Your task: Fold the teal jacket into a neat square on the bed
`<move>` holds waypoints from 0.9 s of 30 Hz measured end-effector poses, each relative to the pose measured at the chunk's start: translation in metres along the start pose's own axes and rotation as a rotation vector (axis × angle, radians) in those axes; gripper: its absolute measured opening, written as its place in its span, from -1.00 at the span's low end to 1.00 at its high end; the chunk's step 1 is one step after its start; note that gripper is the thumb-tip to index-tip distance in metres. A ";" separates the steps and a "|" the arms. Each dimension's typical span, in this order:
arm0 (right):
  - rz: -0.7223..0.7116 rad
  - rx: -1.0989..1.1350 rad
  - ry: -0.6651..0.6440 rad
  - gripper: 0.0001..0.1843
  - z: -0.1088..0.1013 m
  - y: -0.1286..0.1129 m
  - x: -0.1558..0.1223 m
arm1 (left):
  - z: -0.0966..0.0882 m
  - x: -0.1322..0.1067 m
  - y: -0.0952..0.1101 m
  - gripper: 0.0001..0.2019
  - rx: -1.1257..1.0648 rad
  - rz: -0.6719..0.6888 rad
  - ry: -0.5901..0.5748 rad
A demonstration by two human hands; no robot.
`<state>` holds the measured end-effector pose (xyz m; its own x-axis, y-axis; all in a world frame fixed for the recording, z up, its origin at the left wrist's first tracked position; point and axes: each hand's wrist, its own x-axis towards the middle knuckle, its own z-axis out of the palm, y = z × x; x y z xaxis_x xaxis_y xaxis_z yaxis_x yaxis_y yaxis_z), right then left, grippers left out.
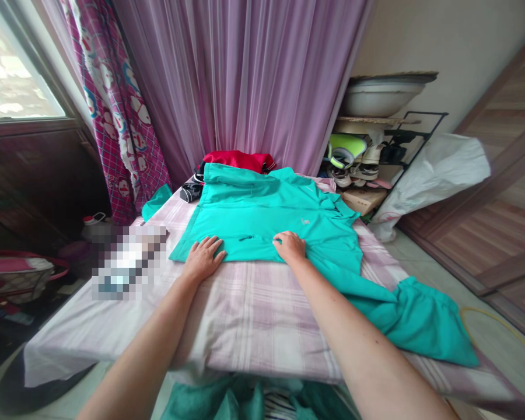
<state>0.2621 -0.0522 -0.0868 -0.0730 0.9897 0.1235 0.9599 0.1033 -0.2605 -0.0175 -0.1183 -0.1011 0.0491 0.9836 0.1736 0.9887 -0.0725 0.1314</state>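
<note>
A turquoise zip jacket (262, 217) is spread across the cloth-covered table, its hem toward the left and its collar end toward the right. One long sleeve (435, 324) runs down to the near right corner. My left hand (205, 256) lies flat on the jacket near the hem corner, fingers spread and holding nothing. Farther right, my right hand (290, 246) rests on the jacket's near edge with its fingers slightly bent, and no fold shows gripped in it. Between the hands is a zipped pocket (246, 238).
Red clothing (238, 158) and dark clothing (191, 191) lie behind the jacket. A turquoise piece of cloth (156, 202) is at the table's left edge, above a pixelated patch. At right stand a shoe rack (413, 140) and a white plastic bag (437, 175). Purple curtains (262, 76) hang behind.
</note>
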 end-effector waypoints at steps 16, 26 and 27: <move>0.158 0.519 0.022 -0.74 0.005 0.009 0.011 | 0.004 0.001 -0.005 -0.50 -0.020 0.017 0.030; 0.434 1.721 0.671 -0.60 -0.058 0.142 0.014 | 0.006 0.004 -0.010 -0.49 -0.004 0.029 0.036; 0.490 1.853 0.753 -0.62 -0.060 0.156 0.011 | 0.006 0.004 -0.010 -0.48 -0.001 0.027 0.033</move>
<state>0.4269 -0.0316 -0.0687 0.6158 0.7835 -0.0835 -0.5311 0.3344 -0.7785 -0.0261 -0.1126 -0.1075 0.0707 0.9753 0.2093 0.9869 -0.0989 0.1275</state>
